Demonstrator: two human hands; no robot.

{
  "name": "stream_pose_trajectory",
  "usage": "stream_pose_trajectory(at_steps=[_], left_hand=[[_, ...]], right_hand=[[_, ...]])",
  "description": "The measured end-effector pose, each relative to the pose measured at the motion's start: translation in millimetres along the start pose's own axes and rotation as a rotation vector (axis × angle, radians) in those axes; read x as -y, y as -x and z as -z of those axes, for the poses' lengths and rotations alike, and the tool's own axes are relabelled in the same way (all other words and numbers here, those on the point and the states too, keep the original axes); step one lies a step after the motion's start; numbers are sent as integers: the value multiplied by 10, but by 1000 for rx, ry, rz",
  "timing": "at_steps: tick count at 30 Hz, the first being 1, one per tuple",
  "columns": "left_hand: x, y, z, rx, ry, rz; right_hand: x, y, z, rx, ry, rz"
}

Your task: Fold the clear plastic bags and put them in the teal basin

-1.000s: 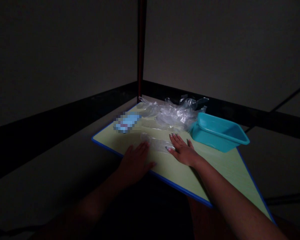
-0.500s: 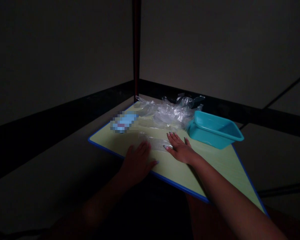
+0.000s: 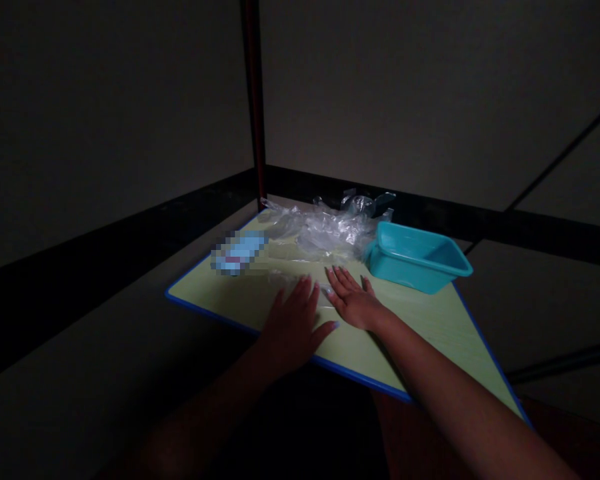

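A clear plastic bag (image 3: 325,297) lies flat on the pale yellow table (image 3: 220,290), partly under my hands. My left hand (image 3: 295,320) rests over its left part, fingers spread and thumb pointing right. On its right end lies my right hand (image 3: 353,299), palm down with the fingers stretched out. Behind both hands is a heap of crumpled clear plastic bags (image 3: 335,230). A teal plastic basin (image 3: 413,263) stands to the right of the heap, beyond my right hand.
A light blue object (image 3: 240,252), blurred by pixelation, lies at the table's left side. The table has a blue edge. Dark-banded walls (image 3: 380,87) meet in a corner behind it.
My left hand has moved right across the flat bag, closer to my right hand. My right hand stays on the bag's right end. The whole view has shifted slightly.
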State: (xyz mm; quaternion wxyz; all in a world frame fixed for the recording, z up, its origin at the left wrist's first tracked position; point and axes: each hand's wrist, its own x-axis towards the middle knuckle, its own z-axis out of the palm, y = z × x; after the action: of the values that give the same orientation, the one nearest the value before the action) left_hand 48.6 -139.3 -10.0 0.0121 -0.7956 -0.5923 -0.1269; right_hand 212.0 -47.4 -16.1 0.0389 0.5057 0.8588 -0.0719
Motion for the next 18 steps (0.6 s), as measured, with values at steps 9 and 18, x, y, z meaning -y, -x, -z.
stream_pose_trajectory(at_steps=[9,18], left_hand=[[-64,-347,-260,16,84,-115],[702,-86,-118,86,-152,249]], right_hand=[[-1,32,44,48,45,37],[32,23,18,1,-55,-5]])
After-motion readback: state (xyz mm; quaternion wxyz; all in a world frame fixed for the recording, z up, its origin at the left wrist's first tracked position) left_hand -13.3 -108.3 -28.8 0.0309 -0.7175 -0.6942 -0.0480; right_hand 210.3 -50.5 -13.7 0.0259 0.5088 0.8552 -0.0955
